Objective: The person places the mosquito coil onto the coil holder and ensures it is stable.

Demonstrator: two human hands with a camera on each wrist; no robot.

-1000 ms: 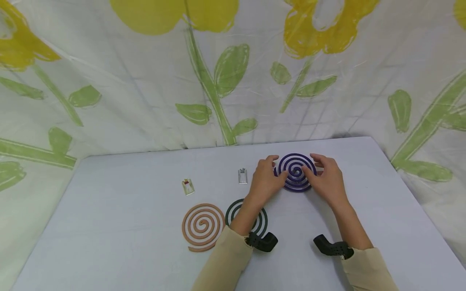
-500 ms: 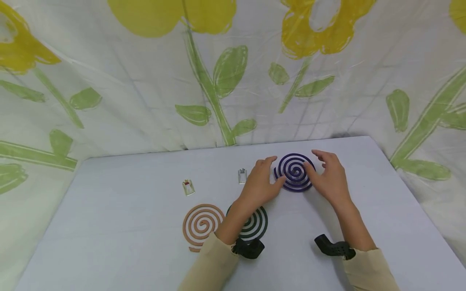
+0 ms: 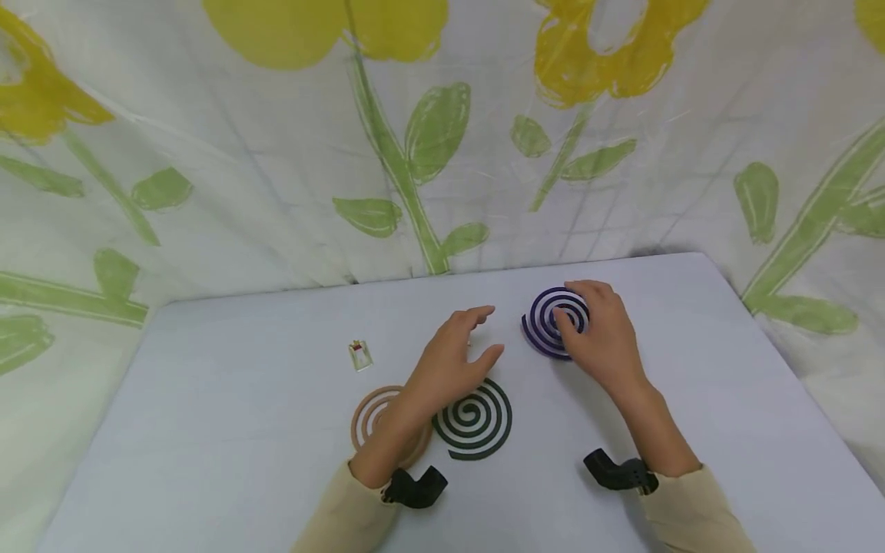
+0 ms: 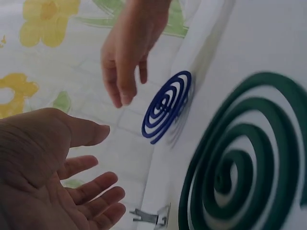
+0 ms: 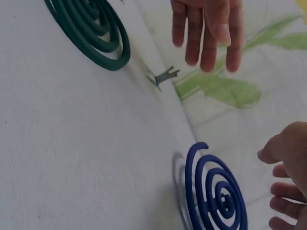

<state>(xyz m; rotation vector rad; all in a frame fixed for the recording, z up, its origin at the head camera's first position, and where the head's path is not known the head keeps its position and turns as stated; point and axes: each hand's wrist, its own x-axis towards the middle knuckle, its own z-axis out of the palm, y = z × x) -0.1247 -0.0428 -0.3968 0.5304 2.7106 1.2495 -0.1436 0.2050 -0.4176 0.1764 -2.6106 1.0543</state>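
A dark blue mosquito coil [image 3: 545, 326] lies at the back right of the table; both wrist views show it raised a little over its shadow. Over its right side hovers my right hand [image 3: 603, 334], fingers loosely bent, apart from the coil in the right wrist view. My left hand [image 3: 448, 361] holds nothing, its fingers spread, above and behind the green mosquito coil [image 3: 472, 415]. The left forearm partly hides an orange mosquito coil [image 3: 366, 422]. A small metal coil stand [image 4: 151, 218] is mostly hidden by the left hand in the head view.
Another small metal stand [image 3: 359, 355], with a bit of red on it, lies left of the left hand. All sits on a white-covered table [image 3: 207, 430]. A flower-printed curtain [image 3: 276, 192] hangs behind the table's back edge.
My left hand has drawn away leftward from the blue coil, uncovering the green coil and covering part of the orange one. My right hand has shifted slightly left over the blue coil.
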